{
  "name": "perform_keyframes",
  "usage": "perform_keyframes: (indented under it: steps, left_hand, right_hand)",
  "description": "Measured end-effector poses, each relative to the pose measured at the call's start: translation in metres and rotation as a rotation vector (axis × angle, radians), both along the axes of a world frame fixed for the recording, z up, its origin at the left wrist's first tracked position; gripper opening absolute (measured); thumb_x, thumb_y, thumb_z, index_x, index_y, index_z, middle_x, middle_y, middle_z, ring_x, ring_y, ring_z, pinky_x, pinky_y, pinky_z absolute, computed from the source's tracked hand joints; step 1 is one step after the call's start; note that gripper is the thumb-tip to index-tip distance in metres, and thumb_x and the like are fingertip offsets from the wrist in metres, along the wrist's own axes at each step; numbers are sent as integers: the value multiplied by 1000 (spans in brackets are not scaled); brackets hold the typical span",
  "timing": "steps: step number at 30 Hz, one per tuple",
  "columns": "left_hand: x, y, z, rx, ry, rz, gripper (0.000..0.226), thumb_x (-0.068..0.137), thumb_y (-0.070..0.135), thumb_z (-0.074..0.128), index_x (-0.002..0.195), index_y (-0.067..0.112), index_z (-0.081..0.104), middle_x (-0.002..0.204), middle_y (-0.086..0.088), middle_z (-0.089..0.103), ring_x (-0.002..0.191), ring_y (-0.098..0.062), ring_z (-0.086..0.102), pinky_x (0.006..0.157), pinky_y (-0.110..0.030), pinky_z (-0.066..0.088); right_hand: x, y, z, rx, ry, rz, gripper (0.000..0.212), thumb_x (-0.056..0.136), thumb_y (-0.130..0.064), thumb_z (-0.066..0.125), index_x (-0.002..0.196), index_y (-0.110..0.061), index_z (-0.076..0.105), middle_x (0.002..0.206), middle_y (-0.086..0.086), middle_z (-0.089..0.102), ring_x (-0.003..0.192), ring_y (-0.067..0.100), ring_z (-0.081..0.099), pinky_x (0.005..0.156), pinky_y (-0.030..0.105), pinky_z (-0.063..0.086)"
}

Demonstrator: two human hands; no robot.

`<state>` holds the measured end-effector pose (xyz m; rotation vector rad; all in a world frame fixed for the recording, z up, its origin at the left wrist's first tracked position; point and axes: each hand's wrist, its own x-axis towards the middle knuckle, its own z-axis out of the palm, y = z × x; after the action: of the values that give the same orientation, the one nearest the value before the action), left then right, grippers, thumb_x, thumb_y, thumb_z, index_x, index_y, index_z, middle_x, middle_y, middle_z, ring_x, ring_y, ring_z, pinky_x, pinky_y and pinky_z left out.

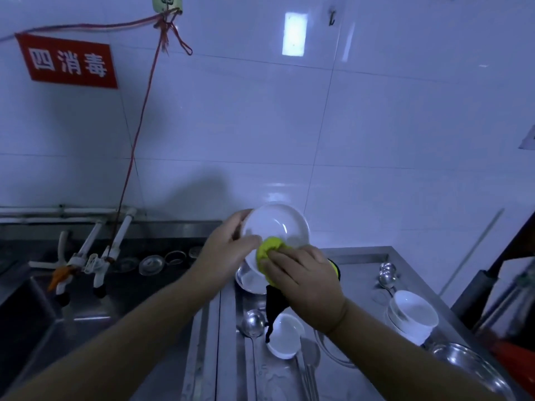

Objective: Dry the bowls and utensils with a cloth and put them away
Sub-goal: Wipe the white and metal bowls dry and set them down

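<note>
My left hand (pixel 224 250) grips the left rim of a white bowl (pixel 275 227), held up tilted with its inside facing me. My right hand (pixel 301 282) grips a yellow-green cloth (pixel 267 251) with a black part hanging below, and presses it against the bowl's lower inside. Under the hands, on the steel counter (pixel 356 285), sits a metal bowl (pixel 247 280). A white bowl (pixel 285 338) and a ladle (pixel 253 324) lie nearer me. Stacked white bowls (pixel 411 316) and spoons (pixel 386 274) are on the right.
A sink (pixel 86 308) with taps (pixel 95 267) lies to the left, metal lids along its back ledge. A metal plate (pixel 469 369) sits at the counter's right front. Dark objects stand at the far right. A red sign and red cord hang on the tiled wall.
</note>
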<state>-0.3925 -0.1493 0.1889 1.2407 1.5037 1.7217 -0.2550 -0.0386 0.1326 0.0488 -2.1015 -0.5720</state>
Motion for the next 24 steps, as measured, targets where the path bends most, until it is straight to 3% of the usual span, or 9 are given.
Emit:
perform_keyframes:
  steps: [2,4,6,8,12,14,16,19,24]
  left_hand:
    - [20,1,-14,142,-51,83,37,88,4,54,111,33,55,99,14,69,91,-1,64,73,-12,48]
    - [28,4,-20,224,-81,118,34,91,11,48,114,36,53,107,12,65,98,-1,62,76,-11,47]
    - [22,4,-20,234,-95,97,32,87,20,45,113,38,54,110,10,64,100,-4,62,78,-14,48]
    - [15,1,-20,197,-22,46,34,83,21,44,113,34,55,111,9,65,101,-6,62,80,-16,48]
    - [-2,-5,-8,-10,177,-60,32,75,22,46,102,32,61,98,5,67,87,-3,62,72,-15,48]
    - [-14,-3,2,-164,252,-151,35,73,25,48,105,29,63,99,1,68,89,-9,63,76,-25,49]
    - [-18,-2,3,-177,186,-141,38,74,26,52,109,26,64,103,0,69,94,-16,65,80,-32,50]
    - [-2,-1,-13,-9,-34,39,29,86,13,60,109,31,60,102,4,69,91,-11,66,69,-21,51]
    - [14,-1,-29,160,-181,125,30,98,10,41,110,35,53,98,12,67,90,-5,64,72,-17,51]
  right_hand:
    - [-9,-14,-1,-120,127,-71,18,90,-21,65,106,-13,66,103,3,70,87,21,60,73,33,42]
    - [-16,-26,-6,-189,180,-56,17,94,-20,58,110,-14,64,103,3,71,88,20,58,74,33,41]
    - [-15,-27,-14,-190,164,-18,27,88,-17,68,114,-14,60,106,4,71,92,19,58,76,32,43]
    - [-7,-15,-15,-108,72,44,34,86,-16,70,117,-12,57,108,6,71,96,20,58,76,33,45]
    - [13,17,1,176,-213,192,19,93,-12,59,111,-8,57,104,9,71,96,23,62,80,34,49]
    - [14,25,7,242,-290,221,17,91,-11,63,107,-8,58,103,9,70,96,25,62,82,35,50]
    - [11,25,7,234,-279,174,12,92,-10,59,105,-8,59,103,9,69,96,25,62,80,36,49]
    - [-1,7,1,70,-124,43,15,96,-11,53,106,-9,63,104,7,70,92,24,62,75,35,45]
    - [-21,-23,-16,-174,32,-8,28,89,-16,66,115,-11,58,108,6,69,93,22,60,79,35,44]
